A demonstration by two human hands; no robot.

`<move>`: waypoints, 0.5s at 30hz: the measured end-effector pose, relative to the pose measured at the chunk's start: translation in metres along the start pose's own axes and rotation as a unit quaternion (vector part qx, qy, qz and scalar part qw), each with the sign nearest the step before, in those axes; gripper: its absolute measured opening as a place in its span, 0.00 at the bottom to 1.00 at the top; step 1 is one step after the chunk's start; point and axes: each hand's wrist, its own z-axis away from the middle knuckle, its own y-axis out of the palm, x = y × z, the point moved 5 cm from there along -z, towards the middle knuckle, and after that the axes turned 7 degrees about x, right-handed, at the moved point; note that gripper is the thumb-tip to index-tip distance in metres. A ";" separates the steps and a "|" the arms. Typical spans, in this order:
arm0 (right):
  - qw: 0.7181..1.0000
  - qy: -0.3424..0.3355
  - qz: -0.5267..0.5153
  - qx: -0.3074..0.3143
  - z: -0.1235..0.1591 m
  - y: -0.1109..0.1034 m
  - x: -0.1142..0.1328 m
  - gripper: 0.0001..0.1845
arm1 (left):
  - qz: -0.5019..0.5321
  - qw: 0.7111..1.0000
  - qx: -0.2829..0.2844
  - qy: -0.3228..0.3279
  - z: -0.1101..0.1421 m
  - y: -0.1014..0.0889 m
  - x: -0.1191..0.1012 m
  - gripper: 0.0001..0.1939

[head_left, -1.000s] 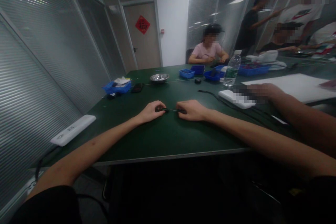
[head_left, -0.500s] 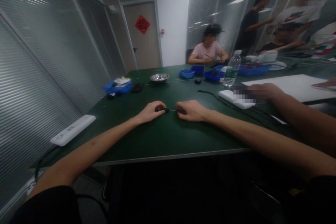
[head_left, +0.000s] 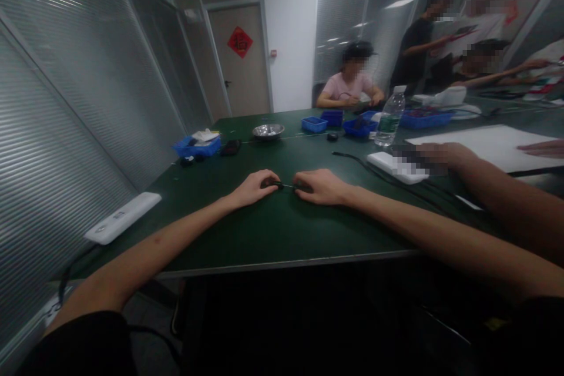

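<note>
Above the green table (head_left: 247, 241), my left hand (head_left: 252, 189) is closed, thumb and fingers pinching a small black part (head_left: 279, 185). What this part is cannot be made out. From the right, my right hand (head_left: 324, 187) is wrapped round a small screwdriver (head_left: 288, 186) with a dark handle. Its thin metal shaft points left and bridges the short gap between my hands, its end at the black part. Most of the handle is hidden by my right fingers.
A metal bowl (head_left: 268, 132), a blue basket (head_left: 198, 145) and a dark phone-like object (head_left: 231, 147) lie beyond my hands. White power banks (head_left: 126, 217) sit left and right. A water bottle (head_left: 391, 117) stands right, near a co-worker's hand (head_left: 440, 155). Other people are across the table.
My right hand has shifted very slightly and its fingers sit a little differently on the screwdriver. My left hand keeps its place. In the background, standing people have moved their arms.
</note>
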 end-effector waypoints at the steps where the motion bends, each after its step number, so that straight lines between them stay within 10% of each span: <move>1: 1.000 0.000 0.001 0.001 0.000 0.000 0.000 0.17 | 0.000 1.000 0.000 0.001 0.000 0.000 0.000 0.12; 15: 1.000 0.001 -0.003 0.006 0.000 -0.001 0.001 0.17 | 0.006 1.000 0.004 -0.001 0.001 -0.001 -0.002 0.12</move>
